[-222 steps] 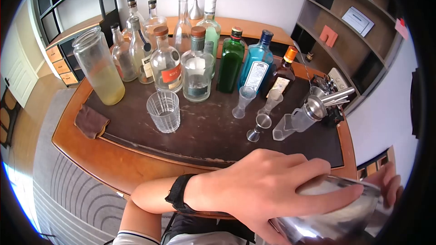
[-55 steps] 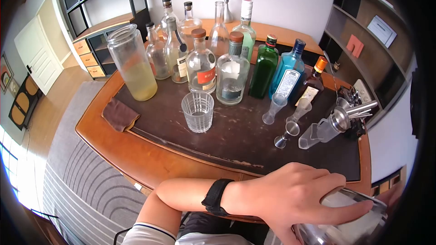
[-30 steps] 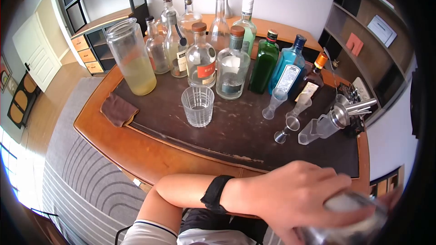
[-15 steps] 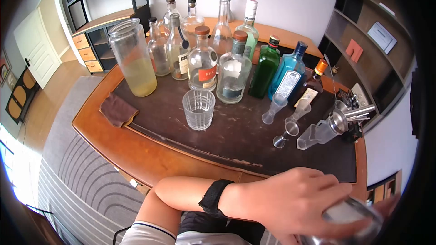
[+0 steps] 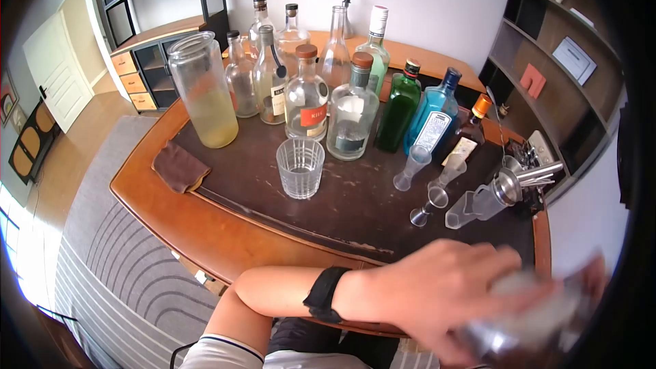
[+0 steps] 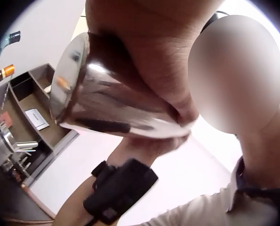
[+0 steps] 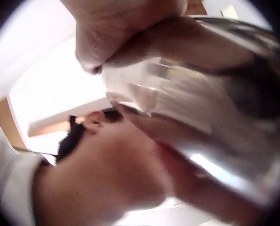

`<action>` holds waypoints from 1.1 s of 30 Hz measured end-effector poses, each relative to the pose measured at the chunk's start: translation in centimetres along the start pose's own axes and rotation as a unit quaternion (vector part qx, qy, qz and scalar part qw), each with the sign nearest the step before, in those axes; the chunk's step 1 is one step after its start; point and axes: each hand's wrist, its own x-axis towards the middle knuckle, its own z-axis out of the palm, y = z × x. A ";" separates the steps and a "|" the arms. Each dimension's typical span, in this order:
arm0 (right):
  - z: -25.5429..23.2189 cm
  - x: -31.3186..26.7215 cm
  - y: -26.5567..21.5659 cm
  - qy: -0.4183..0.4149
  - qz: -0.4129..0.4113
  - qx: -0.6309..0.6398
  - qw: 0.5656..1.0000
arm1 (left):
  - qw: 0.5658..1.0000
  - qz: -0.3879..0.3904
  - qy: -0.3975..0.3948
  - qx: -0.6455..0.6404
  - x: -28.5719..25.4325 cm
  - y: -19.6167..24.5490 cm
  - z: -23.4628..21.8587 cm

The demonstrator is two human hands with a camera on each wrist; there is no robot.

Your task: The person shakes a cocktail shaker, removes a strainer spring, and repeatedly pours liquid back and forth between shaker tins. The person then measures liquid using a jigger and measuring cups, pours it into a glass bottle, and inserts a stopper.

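Note:
A shiny metal cocktail shaker [image 5: 526, 328], blurred, lies tilted between both hands at the lower right of the head view. My left hand [image 5: 444, 294], with a black strap at its wrist, grips it from above with fingers spread over the metal. At the far right, partly cut off by the dark border, fingers of my right hand [image 5: 591, 277] hold the shaker's other side. The left wrist view shows the shaker [image 6: 116, 99] with its round flat end to the left and my right hand [image 6: 149, 148] under it. In the right wrist view my right hand [image 7: 126, 33] curls over the metal.
On the dark-topped desk [image 5: 239, 178] stand a cut-glass tumbler [image 5: 301, 171], a tall jar of cloudy yellow liquid [image 5: 212, 116] and several bottles. Jiggers, including a metal one [image 5: 429, 206], and a strainer [image 5: 506, 188] are at the right. A brown cloth [image 5: 181, 166] lies left.
The scene has shifted right in the head view since the oldest frame. Both hands keep holding the shaker, which shifts slightly and blurs more in recent frames. The desk items stay put.

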 end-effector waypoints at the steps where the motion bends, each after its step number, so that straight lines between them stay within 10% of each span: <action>1: 0.1 0.4 0.3 0.015 0.002 -0.012 1.000 | 0.995 0.077 0.059 0.025 0.2 0.5 0.0; 6: -0.3 1.6 0.8 0.098 0.007 -0.068 0.993 | 0.981 -0.169 0.027 -0.088 -0.1 -0.8 0.2; 10: 1.1 3.6 1.4 0.145 -0.001 -0.103 0.984 | 0.994 0.033 0.079 0.069 0.1 -0.1 0.9; 13: 0.5 2.9 2.1 0.183 -0.001 -0.124 0.975 | 0.963 -0.239 0.055 -0.113 0.4 -0.6 0.6; 14: 1.2 2.2 2.8 0.165 -0.026 -0.121 0.979 | 0.965 -0.234 0.055 -0.110 0.4 -0.4 0.6; 17: 2.7 -0.5 4.8 0.108 -0.089 -0.122 0.983 | 0.992 0.109 0.066 -0.008 0.7 0.0 0.1; 21: 3.3 -4.9 6.8 0.040 -0.172 -0.138 0.975 | 0.994 -0.085 0.032 -0.062 0.0 -1.0 0.2; 26: 5.0 -10.0 9.6 -0.053 -0.277 -0.139 0.949 | 0.990 0.122 0.077 0.006 0.4 -0.4 -0.3; 30: 5.8 -15.2 9.9 -0.123 -0.360 -0.145 0.914 | 0.980 -0.191 0.000 -0.052 -0.1 -1.2 -0.2; 33: 5.9 -13.0 12.0 -0.158 -0.344 -0.117 0.918 | 0.998 0.058 0.012 0.010 0.0 -0.6 -0.6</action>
